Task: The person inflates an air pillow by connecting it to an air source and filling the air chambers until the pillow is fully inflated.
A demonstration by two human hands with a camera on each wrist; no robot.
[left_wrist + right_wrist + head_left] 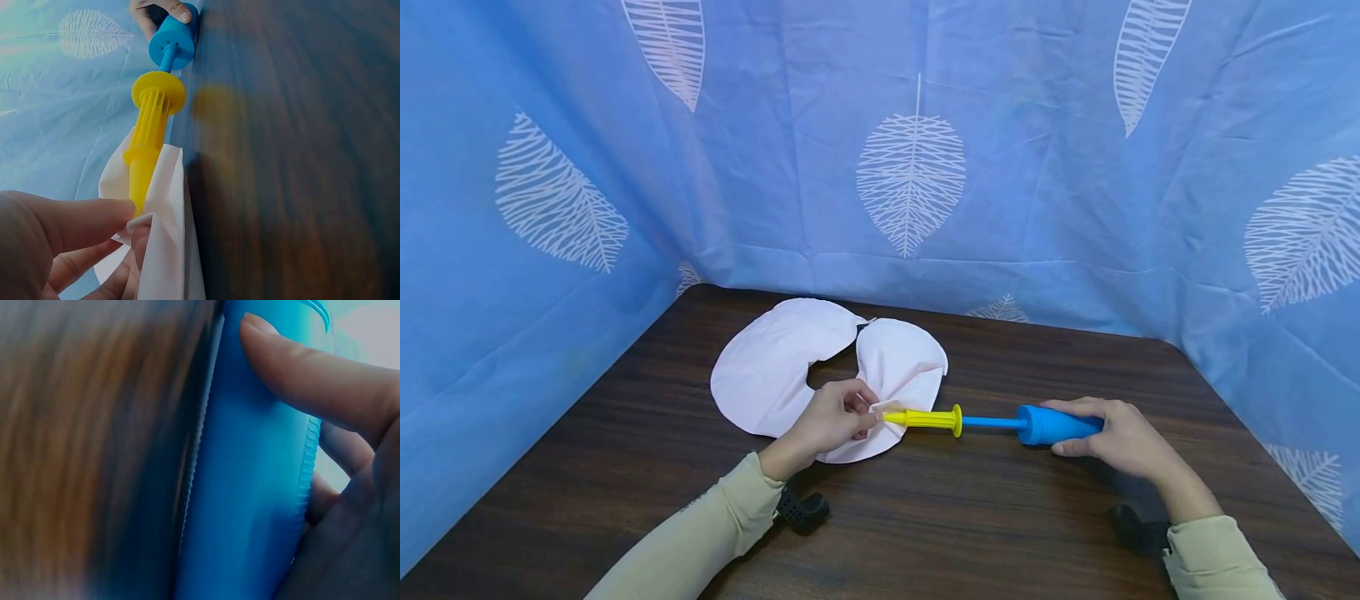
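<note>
A pale pink, U-shaped inflatable neck pillow (pixel 760 375) lies rather flat on the table, creased on its right arm. My left hand (pixel 831 418) pinches the pillow's material between thumb and fingers, right at the tip of the yellow nozzle end (pixel 150 122) of an air pump. In the left wrist view the nozzle tip meets the pillow beside my thumb; the exact contact is hidden. My right hand (pixel 1116 433) grips the pump's blue barrel (pixel 250 462), thumb on one side and fingers round the other. A thin blue rod (pixel 991 422) shows between barrel and yellow part.
The dark wood-grain table (pixel 962 525) reaches back to a blue curtain (pixel 1000 167) with white leaf prints, which closes in the back and both sides. Black straps (pixel 803 510) are worn at both wrists, near the light sleeves (pixel 715 525).
</note>
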